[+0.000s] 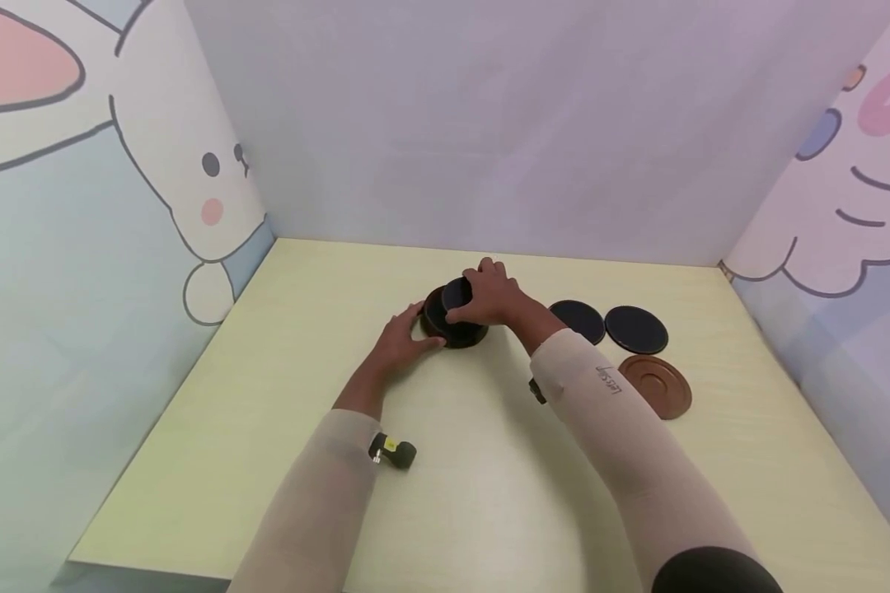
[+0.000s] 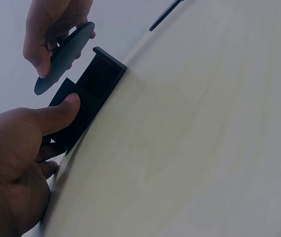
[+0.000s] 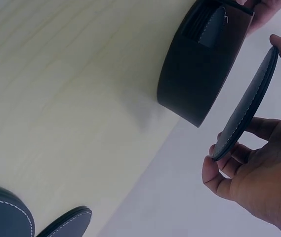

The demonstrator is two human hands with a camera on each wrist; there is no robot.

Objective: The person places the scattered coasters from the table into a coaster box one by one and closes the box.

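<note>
A round dark coaster holder with a cut-out in its side wall stands near the middle of the table. My left hand grips its left side, the thumb against the wall. Over the holder, my right hand pinches a round black coaster with pale edge stitching by its rim. That coaster is tilted and apart from the holder in the right wrist view. Through the cut-out, stitched coasters show inside the holder; their number is hard to tell.
Right of the holder, two black coasters lie side by side on the pale table. A brown round disc with a ringed centre lies nearer, partly behind the right sleeve. Walls with cartoon drawings enclose the back and sides.
</note>
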